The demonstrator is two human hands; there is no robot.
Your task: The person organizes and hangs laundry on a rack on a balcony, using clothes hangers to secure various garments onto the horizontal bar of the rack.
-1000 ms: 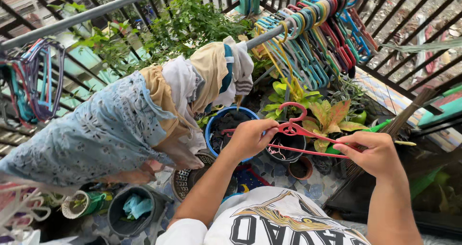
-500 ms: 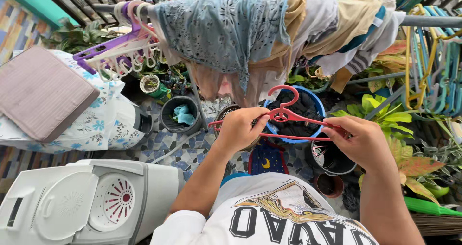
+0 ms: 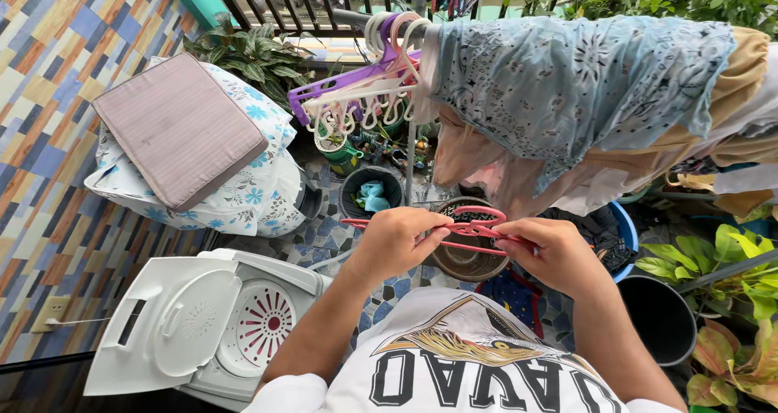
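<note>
Red plastic hangers (image 3: 466, 228) (two appeared to be stacked; the exact number could not be confirmed) were held level in front of the chest. The left hand (image 3: 399, 243) was closed around the left end, the right hand (image 3: 555, 255) pinching the right side, fingers curled shut on the plastic. Compared with half a second earlier, the view had swung left: the white washing machine (image 3: 203, 324) and the one floral-covered bundle (image 3: 235, 186) now filled the left side, while the hangers stayed gripped. One rail (image 3: 356, 16) carried several draped garments (image 3: 583, 97) and a bunch of pale and purple hangers (image 3: 356, 85).
</note>
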